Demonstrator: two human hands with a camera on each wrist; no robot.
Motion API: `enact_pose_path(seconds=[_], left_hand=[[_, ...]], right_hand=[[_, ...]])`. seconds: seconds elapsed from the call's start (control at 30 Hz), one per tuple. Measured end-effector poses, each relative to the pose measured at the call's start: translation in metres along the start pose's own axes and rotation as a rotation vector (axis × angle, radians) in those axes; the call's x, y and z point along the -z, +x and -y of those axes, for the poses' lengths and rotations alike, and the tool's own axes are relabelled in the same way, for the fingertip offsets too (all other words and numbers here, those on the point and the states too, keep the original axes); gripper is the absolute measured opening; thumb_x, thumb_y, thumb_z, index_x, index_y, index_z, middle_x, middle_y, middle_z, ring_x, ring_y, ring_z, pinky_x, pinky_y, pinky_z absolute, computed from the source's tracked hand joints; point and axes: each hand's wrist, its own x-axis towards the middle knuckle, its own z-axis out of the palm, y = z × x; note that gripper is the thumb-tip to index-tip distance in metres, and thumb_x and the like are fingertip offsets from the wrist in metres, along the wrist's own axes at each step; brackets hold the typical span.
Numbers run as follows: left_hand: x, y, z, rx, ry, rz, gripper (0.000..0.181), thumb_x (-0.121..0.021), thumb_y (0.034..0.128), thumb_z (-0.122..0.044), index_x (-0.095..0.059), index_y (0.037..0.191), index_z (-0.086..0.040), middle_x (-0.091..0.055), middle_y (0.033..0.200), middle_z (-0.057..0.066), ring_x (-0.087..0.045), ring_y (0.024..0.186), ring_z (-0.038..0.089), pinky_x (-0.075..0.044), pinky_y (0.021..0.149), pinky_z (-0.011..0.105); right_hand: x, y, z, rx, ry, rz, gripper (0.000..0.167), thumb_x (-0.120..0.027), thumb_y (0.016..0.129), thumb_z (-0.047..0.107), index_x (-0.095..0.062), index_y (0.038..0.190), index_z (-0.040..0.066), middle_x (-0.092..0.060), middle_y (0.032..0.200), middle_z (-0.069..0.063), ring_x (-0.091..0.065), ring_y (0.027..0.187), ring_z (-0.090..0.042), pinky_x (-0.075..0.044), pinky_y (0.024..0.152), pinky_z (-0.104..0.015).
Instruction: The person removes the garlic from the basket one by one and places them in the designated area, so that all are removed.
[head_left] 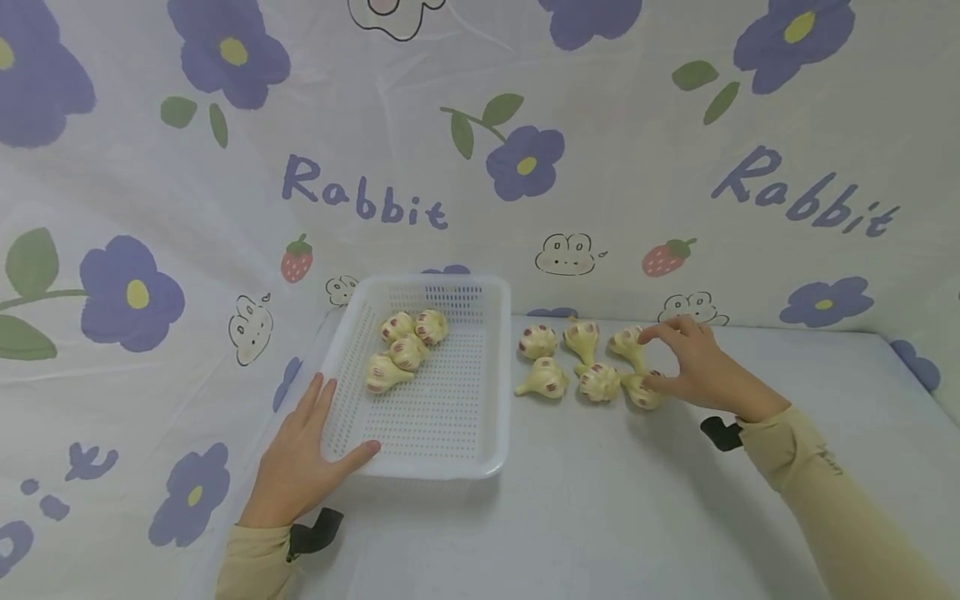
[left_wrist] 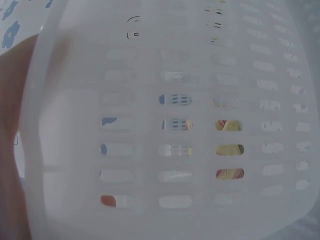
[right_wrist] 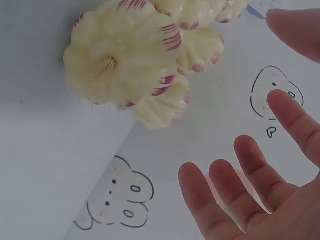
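A white perforated plastic basket stands on the table with several garlic bulbs at its left back. Along the basket's near left corner lies my left hand, its fingers and thumb extended against the rim. More garlic bulbs, cream with purple streaks, sit in two short rows right of the basket. My right hand hovers at the right end of those rows, thumb and index finger spread beside the rightmost garlic bulb. In the right wrist view a large garlic bulb is apart from the straight fingers.
The table has a plain pale cover. Behind it rises a white cloth printed with purple flowers, rabbits and lettering. Black straps show at both wrists. In the left wrist view the slotted basket wall fills most of the picture.
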Motion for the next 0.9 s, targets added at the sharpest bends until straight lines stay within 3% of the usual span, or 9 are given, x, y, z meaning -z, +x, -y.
enact_pose_path(seconds=[0.27,0.57,0.9], left_hand=[[0.000,0.001,0.001,-0.020,-0.009,-0.009,0.111,-0.066,0.0878,-0.072,-0.022,0.167,-0.008,-0.015,0.175,0.017,-0.034,0.151,0.049,-0.037,0.115,0.070],[-0.003,0.002,0.003,-0.029,-0.018,-0.008,0.111,-0.067,0.0878,-0.072,-0.022,0.167,-0.008,-0.014,0.175,0.017,-0.032,0.152,0.049,-0.037,0.115,0.069],[-0.003,0.001,0.005,-0.030,-0.016,-0.008,0.110,-0.066,0.0882,-0.072,-0.022,0.166,-0.008,-0.014,0.175,0.017,-0.029,0.154,0.047,-0.035,0.117,0.067]], right_hand=[[-0.005,0.007,0.013,-0.002,0.013,0.011,0.048,-0.082,0.089,0.022,-0.060,0.130,0.008,-0.048,0.133,-0.027,-0.041,0.125,-0.046,-0.046,0.093,-0.065],[-0.008,0.024,0.036,0.035,0.011,0.024,0.045,-0.080,0.090,0.020,-0.061,0.130,0.009,-0.047,0.140,-0.026,-0.041,0.130,-0.044,-0.044,0.103,-0.067],[-0.006,0.049,0.078,0.140,0.026,0.038,0.047,-0.079,0.089,0.019,-0.061,0.132,0.011,-0.048,0.142,-0.023,-0.041,0.132,-0.041,-0.046,0.104,-0.061]])
